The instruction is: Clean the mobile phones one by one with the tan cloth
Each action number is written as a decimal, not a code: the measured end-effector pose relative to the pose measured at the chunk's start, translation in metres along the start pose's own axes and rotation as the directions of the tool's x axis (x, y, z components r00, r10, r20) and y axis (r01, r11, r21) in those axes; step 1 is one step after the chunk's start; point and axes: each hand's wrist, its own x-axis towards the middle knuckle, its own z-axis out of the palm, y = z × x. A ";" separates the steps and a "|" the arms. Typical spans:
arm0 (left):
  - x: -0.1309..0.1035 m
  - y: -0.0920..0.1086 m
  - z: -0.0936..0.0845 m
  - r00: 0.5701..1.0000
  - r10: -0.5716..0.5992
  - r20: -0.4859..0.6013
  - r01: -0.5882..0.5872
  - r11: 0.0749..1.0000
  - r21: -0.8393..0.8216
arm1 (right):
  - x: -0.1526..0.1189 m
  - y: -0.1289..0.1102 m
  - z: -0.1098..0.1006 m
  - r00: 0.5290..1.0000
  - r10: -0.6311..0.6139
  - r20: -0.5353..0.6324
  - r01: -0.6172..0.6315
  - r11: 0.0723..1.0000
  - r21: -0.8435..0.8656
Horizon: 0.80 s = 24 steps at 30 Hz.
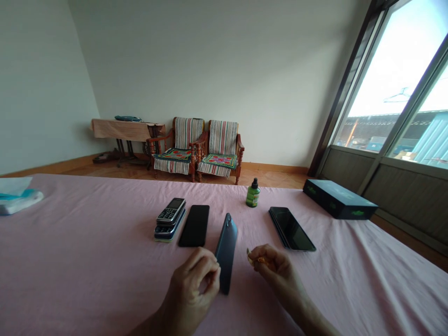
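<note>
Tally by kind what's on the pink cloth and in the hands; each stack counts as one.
Phones, single or stacked: 4 (keypad stack, black phone, tilted phone, glossy one)
Bottle: 1
Box: 1
Blue-white packet: 1
Small orange item: 1
Total: 8

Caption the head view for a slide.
Left hand holds a tilted phone, right hand something orange, over a pink cloth.

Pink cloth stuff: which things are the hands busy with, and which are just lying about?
Busy with, it seems:
tilted phone, in the left hand
small orange-and-pale thing, in the right hand; too small to name

Just lying about:
stacked keypad phones
flat black phone
green bottle
flat dark devices
black box
</note>
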 end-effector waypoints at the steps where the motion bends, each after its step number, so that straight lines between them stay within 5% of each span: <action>1: 0.000 0.002 -0.001 0.999 0.032 0.011 -0.032 0.999 -0.005 | 0.000 0.001 -0.001 1.000 -0.009 -0.012 0.009 1.000 -0.010; 11: -0.006 0.008 0.002 0.994 0.076 0.073 -0.074 0.997 -0.031 | 0.006 -0.010 0.003 0.993 -0.107 -0.052 0.097 0.982 -0.163; 24: -0.005 0.000 0.011 0.958 0.283 0.045 -0.284 0.959 0.016 | 0.087 -0.017 0.020 0.942 -0.329 0.069 0.323 0.832 -0.451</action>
